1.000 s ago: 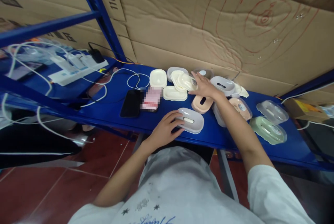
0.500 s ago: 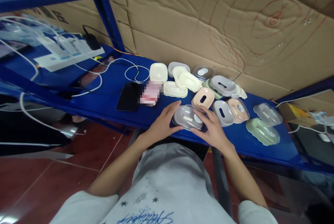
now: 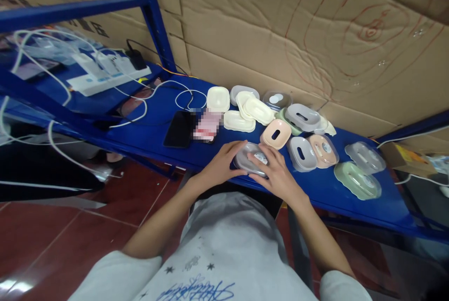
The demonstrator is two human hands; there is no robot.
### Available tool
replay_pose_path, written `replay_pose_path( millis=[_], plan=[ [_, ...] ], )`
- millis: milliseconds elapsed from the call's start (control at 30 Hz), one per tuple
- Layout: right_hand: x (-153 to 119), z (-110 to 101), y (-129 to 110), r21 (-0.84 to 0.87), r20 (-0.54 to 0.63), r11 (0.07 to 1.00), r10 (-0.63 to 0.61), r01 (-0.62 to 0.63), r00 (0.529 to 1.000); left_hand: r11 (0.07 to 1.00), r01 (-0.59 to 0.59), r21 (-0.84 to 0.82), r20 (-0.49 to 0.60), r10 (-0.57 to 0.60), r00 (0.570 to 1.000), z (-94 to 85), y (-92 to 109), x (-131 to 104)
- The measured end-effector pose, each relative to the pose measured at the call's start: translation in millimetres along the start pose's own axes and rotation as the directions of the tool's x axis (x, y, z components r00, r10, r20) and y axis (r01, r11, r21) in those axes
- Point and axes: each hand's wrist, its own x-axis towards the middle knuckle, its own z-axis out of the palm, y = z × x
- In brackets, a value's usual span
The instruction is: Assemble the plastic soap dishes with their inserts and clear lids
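A grey soap box with a clear lid [image 3: 244,160] is at the front edge of the blue shelf, between both my hands. My left hand [image 3: 224,163] grips its left end, thumb at the near side and fingers at the far side. My right hand [image 3: 275,170] is closed around the right end, its fingers over the lid beside a round white sticker. Just beyond stand a peach slotted soap tray [image 3: 276,134] and a grey slotted soap tray [image 3: 302,153]. A peach soap box with a clear lid [image 3: 323,151] is to their right.
Cream dishes [image 3: 239,121] lie in a cluster at the back. A green lidded box [image 3: 357,180] and a clear-lidded grey one [image 3: 365,157] are at right. Two phones, one black [image 3: 177,129], lie left; a power strip [image 3: 108,81] has cables. Cardboard [image 3: 238,34] backs the shelf.
The right hand's fingers have moved left, further across the lid, covering its middle. The view has shifted slightly; the other boxes have stayed in place.
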Motion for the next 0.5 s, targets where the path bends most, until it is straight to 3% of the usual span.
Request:
replay_pose_path(
  millis=[500],
  plan=[
    [-1,2,20,0.052,-0.011,0.998,-0.028,0.029,1.000,1.000,-0.016,0.011,0.014,0.016,1.000,0.0,-1,-1]
  ],
)
